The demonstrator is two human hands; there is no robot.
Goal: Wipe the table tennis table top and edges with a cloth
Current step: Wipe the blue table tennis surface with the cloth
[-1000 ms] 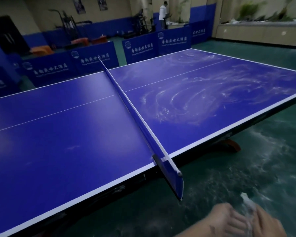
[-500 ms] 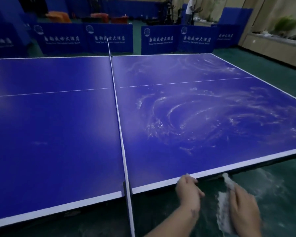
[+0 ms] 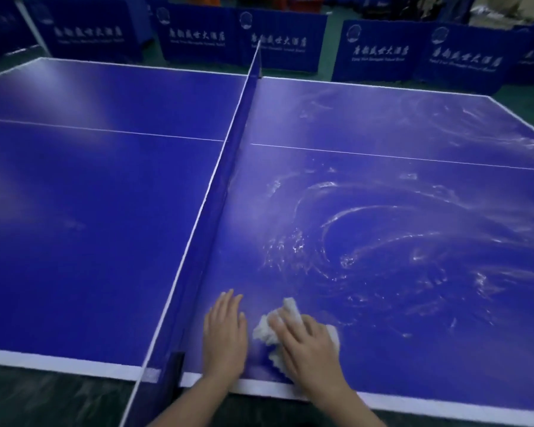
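Observation:
A blue table tennis table (image 3: 74, 241) with white lines fills the view. Its right half carries white swirled smears (image 3: 367, 229). A crumpled white cloth (image 3: 267, 332) lies on the right half near the near edge. My right hand (image 3: 309, 346) presses flat on the cloth, fingers spread over it. My left hand (image 3: 225, 334) rests flat on the bare table just left of the cloth, palm down, fingers together, holding nothing. The white near edge (image 3: 74, 362) runs under both wrists.
The blue net (image 3: 228, 161) runs from its near post (image 3: 174, 369) away across the table, just left of my left hand. Blue barrier boards (image 3: 379, 52) with white lettering stand beyond the far edge. Dark green floor (image 3: 43, 402) lies below the near edge.
Both hands have come up from beside the near edge onto the table top. The cloth, held off the table before, now lies pressed on the surface under my right hand.

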